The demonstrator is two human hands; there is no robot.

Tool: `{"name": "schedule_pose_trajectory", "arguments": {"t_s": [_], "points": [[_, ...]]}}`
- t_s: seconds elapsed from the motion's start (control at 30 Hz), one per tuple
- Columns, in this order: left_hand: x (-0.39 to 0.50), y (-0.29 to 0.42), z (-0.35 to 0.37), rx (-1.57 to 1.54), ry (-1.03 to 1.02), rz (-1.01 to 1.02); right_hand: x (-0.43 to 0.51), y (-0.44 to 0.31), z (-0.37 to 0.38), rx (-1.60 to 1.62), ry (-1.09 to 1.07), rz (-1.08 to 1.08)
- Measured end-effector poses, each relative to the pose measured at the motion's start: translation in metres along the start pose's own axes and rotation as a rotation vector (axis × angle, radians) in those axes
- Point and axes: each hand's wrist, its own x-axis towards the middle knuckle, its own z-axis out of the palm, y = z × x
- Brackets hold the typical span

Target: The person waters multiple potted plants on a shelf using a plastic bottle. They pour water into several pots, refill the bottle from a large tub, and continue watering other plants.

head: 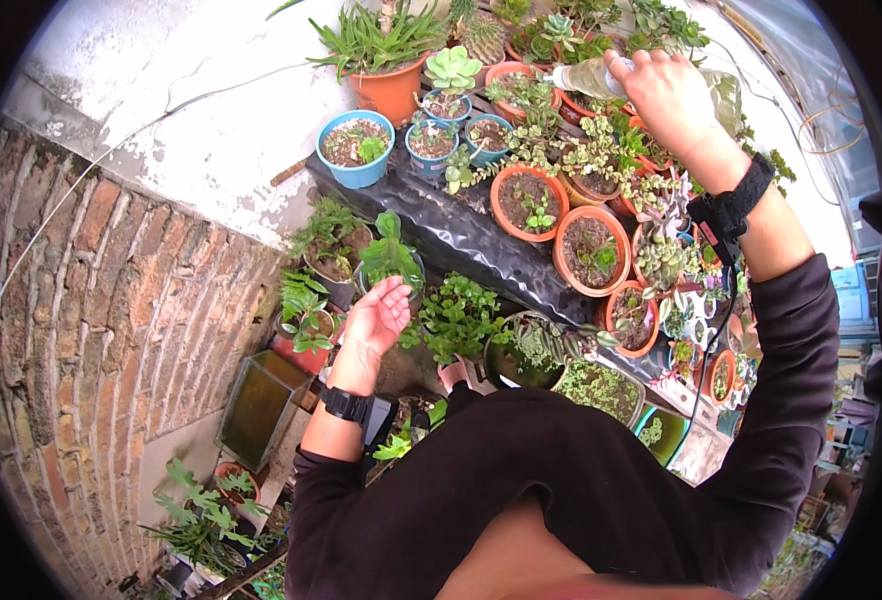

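My right hand (664,94) is closed around a clear plastic bottle (589,78), which lies nearly level in the grip. Its neck points left, above an orange pot (512,111) of small succulents. Whether liquid is leaving the neck is too fine to tell. My left hand (379,319) hangs lower down with the palm turned up, loosely curled and holding nothing. Just beyond its fingertips stands a broad-leaved green plant (388,251). A bushy round-leaved plant (463,315) grows to that hand's right.
Black plastic sheeting (463,236) covers a ledge crowded with orange and blue pots, including a blue pot (356,150) near its left end. Below are water tubs (602,390) with floating plants and a glass tank (261,409). A brick wall (110,300) bounds the left.
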Motion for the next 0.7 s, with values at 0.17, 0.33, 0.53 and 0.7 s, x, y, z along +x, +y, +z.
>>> {"name": "schedule_pose_trajectory", "arguments": {"t_s": [0.17, 0.33, 0.53, 0.7], "points": [[0.002, -0.001, 0.0, 0.002, 0.007, -0.002, -0.001, -0.002, 0.003, 0.023, 0.0, -0.004], [0.004, -0.002, -0.002, -0.009, -0.015, -0.018, -0.003, -0.003, 0.004, 0.065, 0.02, 0.013], [0.006, -0.003, -0.002, -0.006, -0.03, -0.026, -0.005, -0.003, 0.003, 0.074, 0.01, 0.025], [0.005, -0.004, -0.001, -0.001, -0.027, -0.025, -0.003, -0.004, -0.008, 0.114, 0.028, 0.035]]}}
